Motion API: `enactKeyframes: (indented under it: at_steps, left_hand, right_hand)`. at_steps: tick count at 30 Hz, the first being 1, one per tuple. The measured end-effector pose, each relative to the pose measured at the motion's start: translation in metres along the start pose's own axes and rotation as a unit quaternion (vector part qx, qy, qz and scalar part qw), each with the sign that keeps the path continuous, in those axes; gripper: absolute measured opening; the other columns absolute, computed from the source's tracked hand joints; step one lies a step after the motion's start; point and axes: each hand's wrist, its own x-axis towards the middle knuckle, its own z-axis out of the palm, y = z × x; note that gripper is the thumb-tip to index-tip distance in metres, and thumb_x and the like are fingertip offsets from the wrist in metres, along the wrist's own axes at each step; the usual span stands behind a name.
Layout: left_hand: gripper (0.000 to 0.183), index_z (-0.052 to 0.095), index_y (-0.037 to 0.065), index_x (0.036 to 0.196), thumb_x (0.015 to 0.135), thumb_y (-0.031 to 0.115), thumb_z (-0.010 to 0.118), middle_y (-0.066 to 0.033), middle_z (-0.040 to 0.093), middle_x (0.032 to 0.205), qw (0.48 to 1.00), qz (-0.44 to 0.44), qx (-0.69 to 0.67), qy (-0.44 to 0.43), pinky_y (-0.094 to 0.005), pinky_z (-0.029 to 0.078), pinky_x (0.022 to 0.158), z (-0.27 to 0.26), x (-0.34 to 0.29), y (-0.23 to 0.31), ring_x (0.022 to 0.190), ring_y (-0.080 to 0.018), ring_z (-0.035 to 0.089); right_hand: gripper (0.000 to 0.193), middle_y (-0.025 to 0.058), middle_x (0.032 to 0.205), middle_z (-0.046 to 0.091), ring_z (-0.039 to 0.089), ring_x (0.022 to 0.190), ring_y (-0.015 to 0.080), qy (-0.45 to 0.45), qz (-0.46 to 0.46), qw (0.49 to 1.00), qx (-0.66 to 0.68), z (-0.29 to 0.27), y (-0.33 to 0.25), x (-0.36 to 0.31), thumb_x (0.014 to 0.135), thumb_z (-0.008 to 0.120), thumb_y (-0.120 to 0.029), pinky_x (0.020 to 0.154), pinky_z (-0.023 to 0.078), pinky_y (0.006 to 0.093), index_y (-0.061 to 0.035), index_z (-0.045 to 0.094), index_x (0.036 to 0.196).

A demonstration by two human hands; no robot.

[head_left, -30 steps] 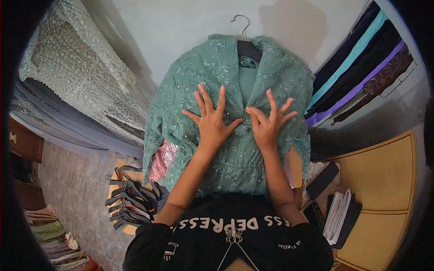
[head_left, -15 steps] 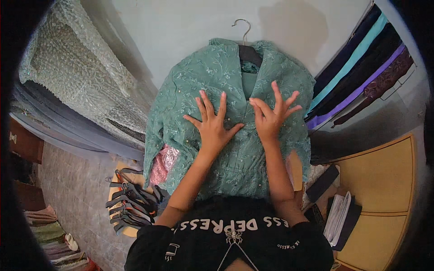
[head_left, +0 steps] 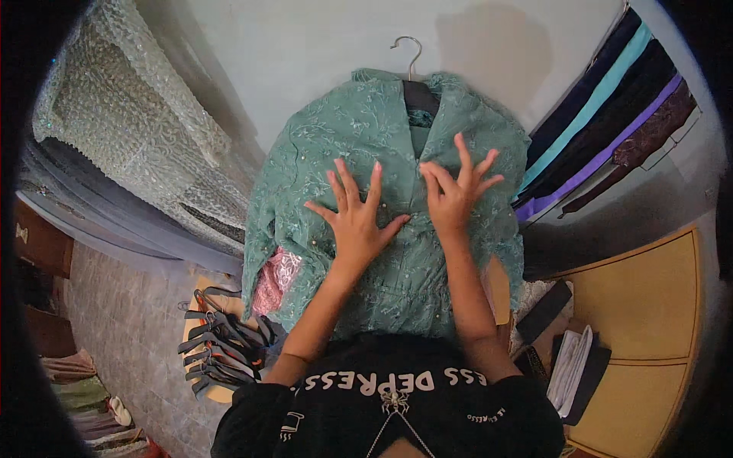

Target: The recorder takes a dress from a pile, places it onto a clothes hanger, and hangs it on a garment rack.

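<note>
A green dress (head_left: 336, 130) with pale floral embroidery and small beads hangs on a dark hanger (head_left: 418, 95) with a metal hook, against a light wall. My left hand (head_left: 357, 217) lies spread on the left side of its bodice, thumb pointing toward the centre. My right hand (head_left: 452, 200) is at the front opening, thumb and index finger pinched together at the lower end of the V-neck, the other fingers raised. What sits between those fingertips is too small to make out. Pink lacy fabric (head_left: 276, 282) shows beside the dress's left sleeve.
A beaded pale gown (head_left: 130, 114) hangs at left. Dark, turquoise and purple garments (head_left: 603, 130) hang at right. Several black hangers (head_left: 221, 347) lie at lower left. A yellow wooden panel (head_left: 634, 313) and white folded items (head_left: 571, 370) stand at lower right.
The dress and hanger sit slightly lower in view. My left hand has shifted slightly left and down. My right hand still pinches at the neckline, where the opening now looks shorter at its lower end.
</note>
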Motion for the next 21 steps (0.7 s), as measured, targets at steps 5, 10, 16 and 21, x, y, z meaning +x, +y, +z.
enactKeyframes:
  at_steps: [5,10,16,21]
  left_hand:
    - [0.091,0.027,0.020,0.139,0.065,0.055,0.066,-0.0272,0.002,0.143,0.998,0.028,-0.052,0.038,-0.0750,-0.007,0.083,-0.016,0.020,0.009,0.133,-0.0430,0.001]
    - [0.093,0.024,0.020,0.140,0.065,0.054,0.067,-0.0265,0.001,0.144,0.999,0.007,-0.030,0.033,-0.0765,-0.002,0.083,-0.010,0.039,0.017,0.133,-0.0437,0.004]
    - [0.103,0.019,0.023,0.141,0.057,0.044,0.075,-0.0254,0.002,0.144,0.999,-0.009,-0.029,-0.018,-0.0776,0.001,0.083,-0.002,0.035,0.009,0.132,-0.0437,0.006]
    - [0.108,0.019,0.024,0.141,0.053,0.041,0.078,-0.0245,0.003,0.144,1.000,-0.010,-0.002,-0.013,-0.0781,0.004,0.082,0.001,0.036,0.011,0.132,-0.0436,0.007]
  right_hand:
    - [0.005,-0.0010,0.135,0.037,0.009,0.129,0.0489,-0.049,-0.002,0.999,0.008,-0.007,0.000,-0.015,0.073,0.067,-0.024,0.089,-0.004,0.0749,-0.0262,0.067,0.078]
    - [0.007,-0.0002,0.136,0.035,0.010,0.129,0.0493,-0.058,-0.008,0.998,-0.002,-0.013,-0.002,-0.024,0.072,0.067,-0.022,0.088,-0.004,0.0757,-0.0249,0.067,0.078]
    - [0.006,0.0019,0.135,0.036,0.006,0.130,0.0488,-0.071,0.013,0.997,0.011,-0.010,0.002,-0.028,0.075,0.067,-0.027,0.089,-0.004,0.0743,-0.0258,0.067,0.081]
    - [0.004,0.0014,0.136,0.036,0.007,0.130,0.0483,-0.053,-0.001,0.999,-0.008,-0.006,0.003,-0.024,0.075,0.067,-0.028,0.089,-0.004,0.0739,-0.0266,0.067,0.078]
